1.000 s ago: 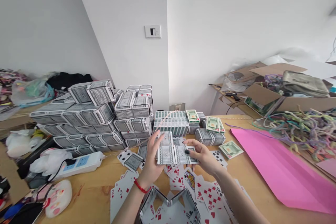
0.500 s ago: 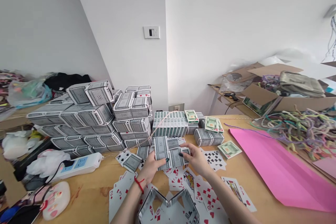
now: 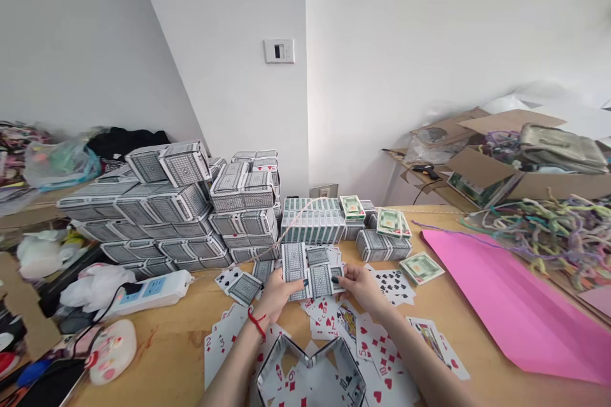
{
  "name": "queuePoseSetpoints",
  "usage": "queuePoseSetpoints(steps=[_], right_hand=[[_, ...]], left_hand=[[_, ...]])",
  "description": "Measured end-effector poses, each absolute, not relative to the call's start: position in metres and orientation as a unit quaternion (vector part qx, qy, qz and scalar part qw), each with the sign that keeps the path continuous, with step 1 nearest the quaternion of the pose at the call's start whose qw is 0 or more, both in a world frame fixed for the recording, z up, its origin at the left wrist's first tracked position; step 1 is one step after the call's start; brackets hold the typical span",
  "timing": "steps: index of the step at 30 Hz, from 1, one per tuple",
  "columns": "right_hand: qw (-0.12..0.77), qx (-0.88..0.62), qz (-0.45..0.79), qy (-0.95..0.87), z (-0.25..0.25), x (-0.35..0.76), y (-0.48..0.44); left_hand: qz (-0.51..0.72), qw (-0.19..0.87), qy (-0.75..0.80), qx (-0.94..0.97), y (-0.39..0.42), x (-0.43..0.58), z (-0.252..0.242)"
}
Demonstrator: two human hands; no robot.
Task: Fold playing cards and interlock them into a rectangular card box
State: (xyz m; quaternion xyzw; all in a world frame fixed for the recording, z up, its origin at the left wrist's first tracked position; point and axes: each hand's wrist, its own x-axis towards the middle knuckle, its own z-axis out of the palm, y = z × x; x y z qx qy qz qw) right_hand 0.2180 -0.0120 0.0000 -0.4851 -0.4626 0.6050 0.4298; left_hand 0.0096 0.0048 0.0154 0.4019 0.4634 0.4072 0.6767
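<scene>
My left hand (image 3: 275,297), with a red string at the wrist, grips a folded piece made of patterned card backs (image 3: 305,270) from its left side. My right hand (image 3: 361,288) pinches the same piece at its right end. I hold it just above loose playing cards (image 3: 377,346) lying face up on the wooden table (image 3: 167,343). A heart-shaped frame made of cards (image 3: 310,372) stands on the table between my forearms.
A big pile of patterned card blocks (image 3: 186,210) rises at the back left, with green-backed decks (image 3: 391,222) to its right. A white power strip (image 3: 153,289) lies at the left. Pink paper (image 3: 506,305) and tangled coloured cords (image 3: 548,232) fill the right.
My hands have lowered the card piece from chest height toward the table and drawn it slightly nearer the pile. Both hands keep their grip.
</scene>
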Motion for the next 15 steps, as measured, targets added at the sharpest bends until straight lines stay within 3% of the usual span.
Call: queuePoseSetpoints(steps=[15], right_hand=[[0.447,-0.445,0.656,-0.415,-0.006,0.233,-0.006]], left_hand=[[0.423,0.664,0.459,0.411,0.003,0.011,0.017]])
